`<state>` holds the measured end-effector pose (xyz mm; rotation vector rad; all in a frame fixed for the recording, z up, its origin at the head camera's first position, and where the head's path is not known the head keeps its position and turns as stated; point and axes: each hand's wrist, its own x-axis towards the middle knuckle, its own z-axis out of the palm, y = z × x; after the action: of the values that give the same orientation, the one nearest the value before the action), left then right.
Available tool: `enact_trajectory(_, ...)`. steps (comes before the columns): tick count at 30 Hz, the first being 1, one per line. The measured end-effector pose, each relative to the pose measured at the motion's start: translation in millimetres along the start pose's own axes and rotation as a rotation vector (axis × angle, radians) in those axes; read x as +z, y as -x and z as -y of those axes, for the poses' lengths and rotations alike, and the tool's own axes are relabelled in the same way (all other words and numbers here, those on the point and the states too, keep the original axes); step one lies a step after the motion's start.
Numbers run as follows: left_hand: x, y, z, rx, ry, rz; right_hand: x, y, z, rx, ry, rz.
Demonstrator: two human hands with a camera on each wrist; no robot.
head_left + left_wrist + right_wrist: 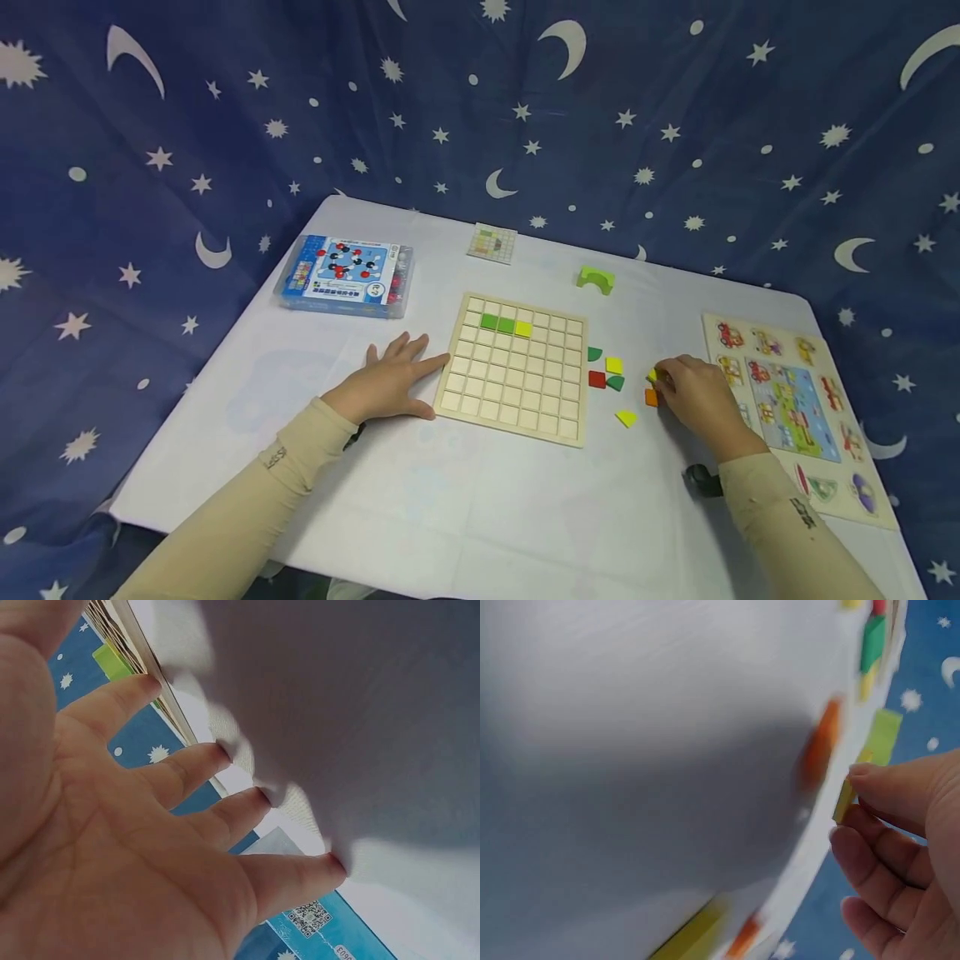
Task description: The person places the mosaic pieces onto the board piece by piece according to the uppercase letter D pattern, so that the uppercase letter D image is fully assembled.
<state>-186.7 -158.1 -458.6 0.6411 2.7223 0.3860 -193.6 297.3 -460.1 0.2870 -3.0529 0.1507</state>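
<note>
A square wooden grid board (pixel 442 398) lies mid-table with two green square tiles and one yellow tile (pixel 523 329) in its upper row. My left hand (pixel 386 383) rests on the table at the board's left edge, fingers spread straight; the left wrist view shows the same hand (pixel 142 802) with fingertips on the white cloth. At the right, my right hand (pixel 701 404) pinches a small yellow tile (pixel 845 799) between thumb and fingers. An orange tile (pixel 651 397) lies just below those fingertips in the head view.
Loose pieces lie right of the board, among them a red square (pixel 597 379) and a yellow square (pixel 614 365). A green arch block (pixel 596 280) and a pattern card (pixel 492 243) lie behind. A blue boxed set (pixel 345 275) stands left, a picture puzzle board (pixel 862 492) right.
</note>
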Motion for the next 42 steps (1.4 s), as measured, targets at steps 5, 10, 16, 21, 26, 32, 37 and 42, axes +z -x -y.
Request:
enact_trajectory(5,0.8,1.1,1.4,-0.001,-0.006,-0.006,1,-27,47,-0.082,-0.014,-0.054)
enact_trajectory(10,2.6,0.0,3.6,0.006,-0.013,-0.015,7,-53,105,-0.338,-0.025,-0.138)
enact_trajectory(16,4.9,-3.0,3.6,0.011,-0.021,-0.015,21,-79,162,-0.496,0.002,-0.15)
enact_trajectory(21,4.9,-2.9,2.3,0.011,-0.016,-0.01,31,-94,184,-0.525,0.041,-0.141)
enact_trajectory(26,4.1,-1.8,3.5,0.004,-0.015,-0.008,35,-102,193,-0.546,0.035,-0.137)
enact_trajectory(32,5.1,-2.0,5.3,0.018,-0.034,-0.024,35,-106,198,-0.556,0.034,-0.11)
enact_trajectory(37,5.1,-2.3,5.3,0.023,-0.035,-0.023,35,-105,199,-0.572,0.043,-0.106)
enact_trajectory(42,4.9,-1.8,4.7,0.005,-0.029,-0.015,32,-103,196,-0.576,0.032,-0.107)
